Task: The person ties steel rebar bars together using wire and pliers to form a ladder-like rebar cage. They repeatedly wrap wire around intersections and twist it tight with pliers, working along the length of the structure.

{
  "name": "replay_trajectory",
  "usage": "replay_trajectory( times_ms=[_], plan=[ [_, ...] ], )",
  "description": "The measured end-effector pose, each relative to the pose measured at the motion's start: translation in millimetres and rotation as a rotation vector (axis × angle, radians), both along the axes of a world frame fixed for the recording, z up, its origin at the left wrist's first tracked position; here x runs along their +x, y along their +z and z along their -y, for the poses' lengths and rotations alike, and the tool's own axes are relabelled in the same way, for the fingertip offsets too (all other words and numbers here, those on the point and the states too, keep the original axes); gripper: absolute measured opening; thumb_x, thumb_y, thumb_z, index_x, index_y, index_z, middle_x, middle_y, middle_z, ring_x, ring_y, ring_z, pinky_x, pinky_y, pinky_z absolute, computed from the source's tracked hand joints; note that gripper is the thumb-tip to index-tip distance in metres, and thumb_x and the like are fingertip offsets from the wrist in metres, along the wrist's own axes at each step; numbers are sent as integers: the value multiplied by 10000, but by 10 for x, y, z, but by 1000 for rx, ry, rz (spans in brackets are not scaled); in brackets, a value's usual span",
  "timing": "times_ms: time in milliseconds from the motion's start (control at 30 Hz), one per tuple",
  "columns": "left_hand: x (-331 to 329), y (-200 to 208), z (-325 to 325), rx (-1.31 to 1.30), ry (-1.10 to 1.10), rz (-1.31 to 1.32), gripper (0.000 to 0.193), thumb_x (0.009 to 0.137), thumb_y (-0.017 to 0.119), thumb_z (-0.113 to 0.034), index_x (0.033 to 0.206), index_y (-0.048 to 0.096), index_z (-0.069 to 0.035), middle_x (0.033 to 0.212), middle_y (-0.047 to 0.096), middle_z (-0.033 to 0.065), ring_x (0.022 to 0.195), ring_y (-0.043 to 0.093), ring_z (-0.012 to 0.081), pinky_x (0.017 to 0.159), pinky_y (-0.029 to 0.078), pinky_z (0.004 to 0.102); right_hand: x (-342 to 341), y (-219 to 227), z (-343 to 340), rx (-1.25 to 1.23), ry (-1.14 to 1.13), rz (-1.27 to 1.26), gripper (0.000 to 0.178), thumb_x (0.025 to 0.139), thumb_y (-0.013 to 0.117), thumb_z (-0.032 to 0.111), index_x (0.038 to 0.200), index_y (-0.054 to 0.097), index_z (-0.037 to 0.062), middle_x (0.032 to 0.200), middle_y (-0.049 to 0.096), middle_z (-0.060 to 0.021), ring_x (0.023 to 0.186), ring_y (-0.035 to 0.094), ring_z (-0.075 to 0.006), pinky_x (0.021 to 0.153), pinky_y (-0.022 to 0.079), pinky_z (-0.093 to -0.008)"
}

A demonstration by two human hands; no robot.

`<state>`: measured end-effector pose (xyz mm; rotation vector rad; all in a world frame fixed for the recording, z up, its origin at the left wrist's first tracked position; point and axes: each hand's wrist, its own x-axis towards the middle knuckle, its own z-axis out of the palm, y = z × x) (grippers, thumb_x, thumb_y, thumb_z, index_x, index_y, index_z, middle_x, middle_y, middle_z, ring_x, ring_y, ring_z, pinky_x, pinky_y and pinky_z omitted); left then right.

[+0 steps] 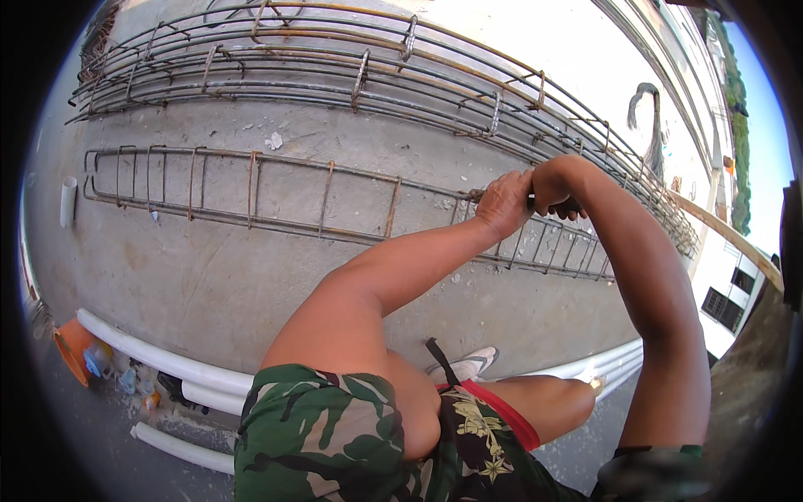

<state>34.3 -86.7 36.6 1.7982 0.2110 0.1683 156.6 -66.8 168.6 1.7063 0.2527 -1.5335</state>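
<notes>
Hands (505, 203) on tool (532, 203); rebar cage (324, 205) beneath

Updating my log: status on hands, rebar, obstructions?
Left hand at narrow rebar frame, grip hidden. Right hand curled around dark handle. Larger rebar cage beyond.

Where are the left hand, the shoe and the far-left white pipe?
Left hand (504, 203): head view, back of hand.
Shoe (475, 364): head view, its upper.
White pipe (68, 201): head view, its side.

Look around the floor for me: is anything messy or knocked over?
Yes. At the lower left, an orange container looks tipped over, with loose plastic litter beside it. Pale crumbs also lie scattered near the rusty rebar frame, like broken bits nobody swept.
</notes>
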Motion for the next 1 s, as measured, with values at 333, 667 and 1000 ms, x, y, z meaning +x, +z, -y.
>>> replay_trajectory(
  times_ms=[333,667,1000],
  plan=[
    [189,-50,-114,-67,-205,0,479,727,732,-94,1154,518,-69,1043,620,179,1045,580,395,909,455,467,-430,87,631,656,912,387,208,806,641,160,976,680,47,916,701,-127,885,679,-289,781,528,-436],
    [-153,182,23,42,-84,48,425,736,772,-148,1062,514,-58,944,593,175,957,578,393,879,459,474,18,60,367,13,-341,-134,403,915,583,310,1004,643,-78,773,683,-183,639,700,-292,531,563,-472],
    [115,-8,-127,31,-242,20,394,738,755,-169,1026,513,-53,1014,636,199,1023,592,402,887,459,477,-483,111,640,595,855,263,218,825,632,146,1008,661,32,790,656,-74,706,653,-273,672,522,-464]
  ],
)
